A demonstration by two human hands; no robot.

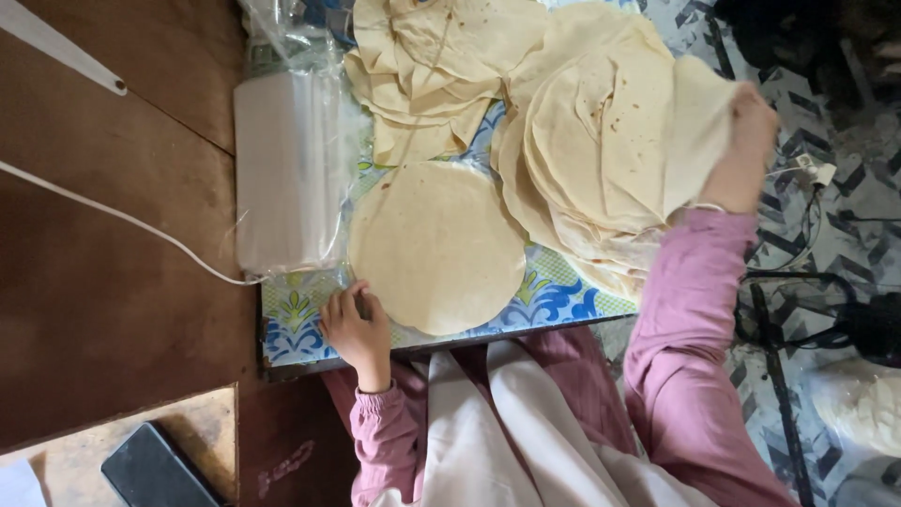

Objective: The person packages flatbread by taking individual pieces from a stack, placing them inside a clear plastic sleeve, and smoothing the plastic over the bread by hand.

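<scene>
My left hand [357, 326] rests on the patterned blue and white table cover [554, 296], its fingers touching the near-left edge of a single round flatbread [436, 246] lying flat. My right hand [748, 141] is raised at the right and grips the folded-up edge of a flatbread from the tall stack of round flatbreads [587, 141]. A looser pile of crumpled flatbreads [427, 66] lies at the far side of the cover.
A stack of clear plastic bags [291, 169] lies left of the flatbreads. A white cable [113, 216] crosses the brown floor [103, 310]. A dark phone [155, 469] lies at the lower left. Black cables and a stand [798, 319] sit on the patterned floor at right.
</scene>
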